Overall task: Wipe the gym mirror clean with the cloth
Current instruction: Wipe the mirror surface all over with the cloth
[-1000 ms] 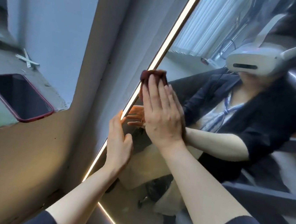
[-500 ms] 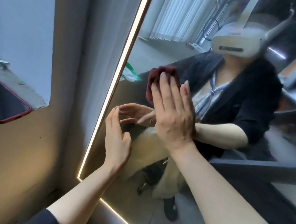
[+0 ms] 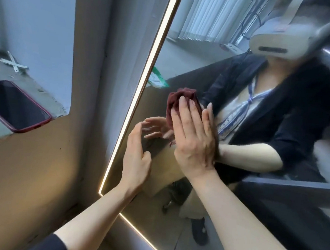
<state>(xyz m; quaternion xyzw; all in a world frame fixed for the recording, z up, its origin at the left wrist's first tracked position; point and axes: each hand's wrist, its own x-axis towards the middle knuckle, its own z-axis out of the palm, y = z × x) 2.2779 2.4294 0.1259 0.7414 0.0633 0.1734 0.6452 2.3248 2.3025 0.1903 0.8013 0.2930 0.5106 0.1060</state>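
Pressing a maroon cloth (image 3: 179, 103) flat against the mirror (image 3: 188, 52).
Right hand (image 3: 194, 142): grip open, fingers straight on the cloth; left hand (image 3: 135, 162): grip open, empty.

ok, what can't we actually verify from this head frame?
- Cloth: mostly hidden beneath the right hand; its full extent is unknown.
- Mirror: its upper and right parts are cut off by the frame edges; smears or wiped areas can't be told amid reflections.
- Left hand: whether it touches the glass is unclear from this angle.
- Phone: its left end is cut off by the frame edge.
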